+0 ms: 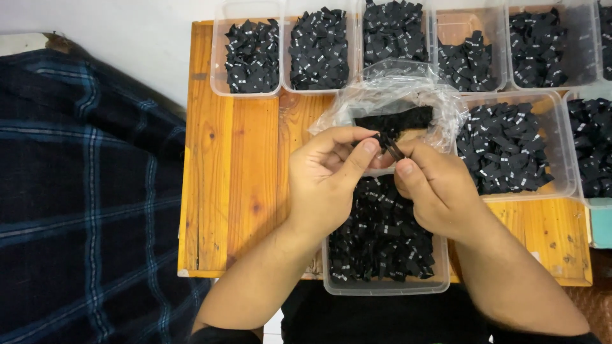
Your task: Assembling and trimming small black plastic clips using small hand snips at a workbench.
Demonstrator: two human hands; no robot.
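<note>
Pinching one small black folded label [391, 148] between thumb and forefinger of both the left hand [325, 185] and the right hand [433, 191], fingertips closed tight on it and nearly touching each other. Holding it above the middle of the wooden desk [242, 172], just over a clear plastic tub [382, 286] at the near edge, heaped with black labels bearing small white marks. Hovering just in front of one crumpled clear plastic bag [395, 102] with a black bundle [395, 119] showing inside. Standing along the far edge: five tubs [252, 57] in a row, plus a sliver of one more at the far right corner, each loaded with the same black labels. Sitting by the right edge: two further tubs [510, 150], also filled. Lying off the left edge: one dark blue plaid cloth [76, 204].
</note>
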